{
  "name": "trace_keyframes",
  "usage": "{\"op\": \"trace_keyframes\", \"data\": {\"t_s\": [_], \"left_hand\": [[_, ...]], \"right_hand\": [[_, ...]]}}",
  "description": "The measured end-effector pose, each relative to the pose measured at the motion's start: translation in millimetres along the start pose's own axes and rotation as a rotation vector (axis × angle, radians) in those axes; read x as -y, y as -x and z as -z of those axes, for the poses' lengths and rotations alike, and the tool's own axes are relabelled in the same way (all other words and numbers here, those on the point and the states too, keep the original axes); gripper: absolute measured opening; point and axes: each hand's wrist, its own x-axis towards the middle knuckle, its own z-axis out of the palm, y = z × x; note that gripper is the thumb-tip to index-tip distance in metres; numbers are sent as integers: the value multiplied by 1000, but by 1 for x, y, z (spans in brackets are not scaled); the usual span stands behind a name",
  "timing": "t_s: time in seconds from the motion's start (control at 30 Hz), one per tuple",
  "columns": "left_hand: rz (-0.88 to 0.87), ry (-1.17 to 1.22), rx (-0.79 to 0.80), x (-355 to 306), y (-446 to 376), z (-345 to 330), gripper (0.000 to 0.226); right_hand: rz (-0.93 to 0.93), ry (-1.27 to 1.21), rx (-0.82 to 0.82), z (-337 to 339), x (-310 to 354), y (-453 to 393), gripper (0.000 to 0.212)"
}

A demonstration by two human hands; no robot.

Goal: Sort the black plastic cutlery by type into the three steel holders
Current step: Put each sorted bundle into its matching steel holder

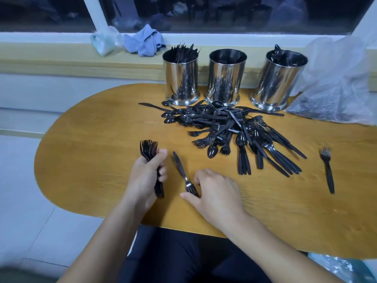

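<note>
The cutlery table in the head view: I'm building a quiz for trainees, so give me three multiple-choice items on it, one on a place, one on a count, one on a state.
1. Where does the lone fork lie apart from the pile?
A. at the table's right side
B. inside the middle holder
C. on the window sill

2. How many steel holders stand at the table's far edge?
A. two
B. three
C. four

3. What is the left hand doing?
A. resting flat on the table
B. gripping a bundle of forks
C. lifting a holder

Answers:
1 A: the lone fork lies by itself on the table, right of the pile.
2 B: the left holder, middle holder and right holder stand in a row.
3 B: the left hand has its fingers curled round a bundle of forks.
</note>
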Motion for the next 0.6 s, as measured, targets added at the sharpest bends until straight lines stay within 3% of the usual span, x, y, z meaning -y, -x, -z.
{"op": "trace_keyframes", "data": {"t_s": [0.23,0.33,0.47,0.6], "left_hand": [[-27,-161,-44,4,0,7,21],[-46,-213,-22,5,-3,11,17],[-13,-381,98,1,-2,5,31],[61,-526,226,-3,4,-5,41]], "right_hand": [[-100,-158,-9,2,-20,0,16],[-125,-204,-29,3,-35,2,15],[-128,-264,-35,2,-48,3,31],[-103,-278,-83,-4,-51,4,16]]}}
